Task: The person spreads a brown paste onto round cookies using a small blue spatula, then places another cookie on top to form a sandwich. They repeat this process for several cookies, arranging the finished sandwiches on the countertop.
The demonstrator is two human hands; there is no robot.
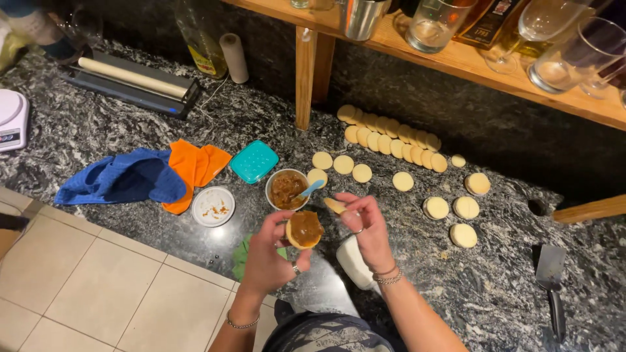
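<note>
My left hand [270,257] holds a round pale cookie [304,230] spread with brown caramel filling, just above the counter's front edge. My right hand [367,226] pinches a second plain cookie [335,206] close beside it, tilted. Right behind both hands stands a small white bowl of brown filling [286,189] with a light blue spoon [312,189] resting in it. Several plain cookies [391,140] lie in rows on the dark granite counter [261,117]. To the right sit three filled cookie sandwiches [450,208].
A teal lid [253,161], a small white dish [213,206], and blue [124,177] and orange [195,166] cloths lie left. A metal spatula [551,280] is at far right. A wooden shelf [456,58] holds glasses. A white scale [12,118] and roll dispenser [130,81] sit far left.
</note>
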